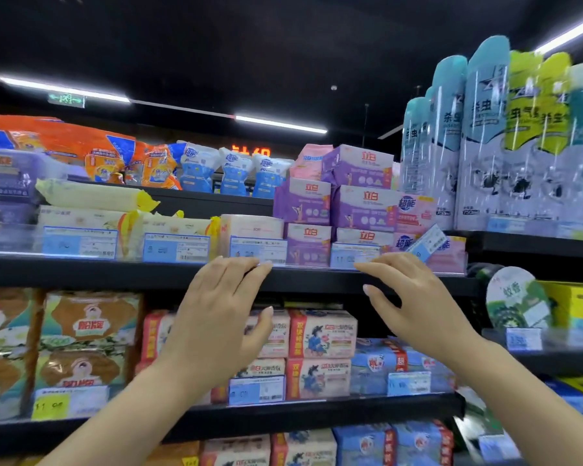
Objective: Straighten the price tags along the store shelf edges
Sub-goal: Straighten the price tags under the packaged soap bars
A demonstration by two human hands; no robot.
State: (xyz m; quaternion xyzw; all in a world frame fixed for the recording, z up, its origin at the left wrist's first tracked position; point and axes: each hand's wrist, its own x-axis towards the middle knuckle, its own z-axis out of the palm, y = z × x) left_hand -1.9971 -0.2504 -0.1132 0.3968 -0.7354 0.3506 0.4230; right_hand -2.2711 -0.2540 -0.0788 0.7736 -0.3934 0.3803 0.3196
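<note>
Both hands are open — left hand (221, 297) and right hand (414, 297) at the shelf edge (115, 274); gently turn the crooked tag (426, 243) flat.

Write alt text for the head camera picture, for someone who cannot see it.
Two bare hands reach up to a store shelf edge: the left hand touches one price tag, the right hand another. Just right, a crooked tag tilts before pink packs.
</note>
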